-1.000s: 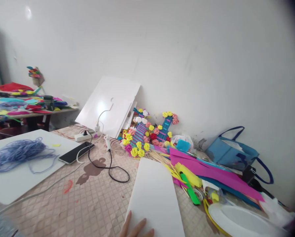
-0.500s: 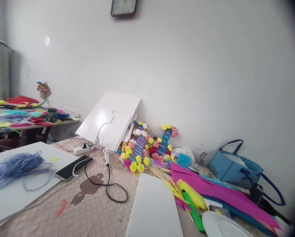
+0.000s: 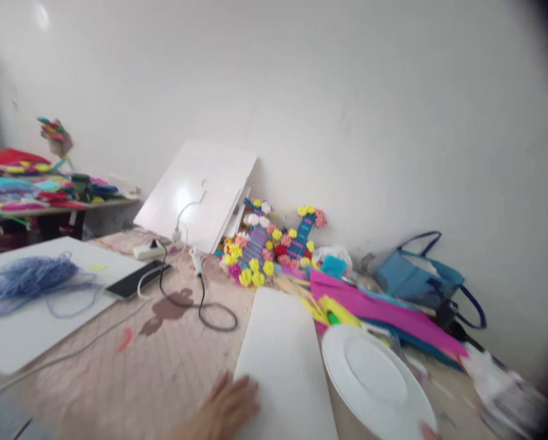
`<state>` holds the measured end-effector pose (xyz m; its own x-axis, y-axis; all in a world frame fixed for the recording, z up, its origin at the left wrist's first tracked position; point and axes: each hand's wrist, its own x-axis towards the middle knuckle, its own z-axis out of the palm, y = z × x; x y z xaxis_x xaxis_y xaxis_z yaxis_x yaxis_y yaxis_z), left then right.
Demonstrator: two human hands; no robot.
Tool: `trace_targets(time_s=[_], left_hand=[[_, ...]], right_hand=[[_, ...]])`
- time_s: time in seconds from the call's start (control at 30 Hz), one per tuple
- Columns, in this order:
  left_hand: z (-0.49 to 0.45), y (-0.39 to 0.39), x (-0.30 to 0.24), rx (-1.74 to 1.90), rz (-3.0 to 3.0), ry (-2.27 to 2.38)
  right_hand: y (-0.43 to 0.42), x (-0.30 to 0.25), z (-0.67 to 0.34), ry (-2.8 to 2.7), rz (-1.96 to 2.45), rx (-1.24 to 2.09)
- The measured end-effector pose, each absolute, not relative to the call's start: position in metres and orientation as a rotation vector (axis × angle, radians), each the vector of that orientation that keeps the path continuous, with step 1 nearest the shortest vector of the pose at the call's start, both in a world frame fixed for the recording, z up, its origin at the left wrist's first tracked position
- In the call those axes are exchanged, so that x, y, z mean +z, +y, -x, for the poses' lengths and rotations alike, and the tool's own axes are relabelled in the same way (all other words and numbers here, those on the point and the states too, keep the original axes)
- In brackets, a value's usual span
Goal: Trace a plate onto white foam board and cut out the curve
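Observation:
My left hand (image 3: 228,406) reaches in from the bottom, blurred, with its fingers stretched over the left edge of a long white board (image 3: 285,366). It seems to rest on the board rather than grip it. Of my right hand (image 3: 429,431) only a fingertip shows, on the lower right rim of a white plate (image 3: 378,370); the rest lies outside the view. The plate is just right of the board and covers most of a green tool (image 3: 333,318).
A hot glue gun (image 3: 196,261) with a black cord, a phone (image 3: 139,280) and blue yarn (image 3: 30,281) lie to the left. Flower-decorated stick crafts (image 3: 253,247) lean on the wall. Magenta paper (image 3: 384,311) and a blue bag (image 3: 418,275) are at right.
The view has tilted down and shifted right. My left hand has come onto the white board. The plate has moved left and away from me, over the green tool, with my fingertip on its rim.

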<state>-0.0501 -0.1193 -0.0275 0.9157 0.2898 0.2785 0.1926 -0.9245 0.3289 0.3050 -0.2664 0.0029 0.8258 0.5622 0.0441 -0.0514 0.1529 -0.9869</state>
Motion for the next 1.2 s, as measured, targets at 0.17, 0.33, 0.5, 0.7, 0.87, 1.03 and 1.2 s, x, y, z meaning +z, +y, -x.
trace_targets(time_s=[0.17, 0.33, 0.5, 0.7, 0.87, 1.03, 1.2], left_hand=[[0.059, -0.13, -0.012, 0.534, -2.577, 0.58], [0.061, -0.124, -0.01, 0.574, -2.527, 0.644], [0.064, -0.123, -0.015, 0.533, -2.664, 0.52], [0.063, -0.118, -0.023, 0.536, -2.72, 0.478], [0.062, -0.118, -0.024, 0.613, -2.721, 0.496], [0.062, -0.119, -0.025, 0.687, -2.69, 0.507], [0.061, -0.119, -0.026, 0.667, -2.671, 0.537]], right_hand=[[-0.292, -0.007, -0.27, -0.359, 1.464, 0.583], [-0.274, -0.009, -0.23, -0.451, 1.297, 0.937], [-0.277, -0.002, -0.214, -0.808, 1.557, 1.075], [-0.291, -0.004, -0.231, -1.101, 1.965, 0.646], [-0.299, -0.016, -0.234, -1.332, 1.877, 0.294], [-0.305, -0.023, -0.222, -1.604, 1.858, 0.26], [-0.306, -0.024, -0.219, -1.663, 1.883, 0.205]])
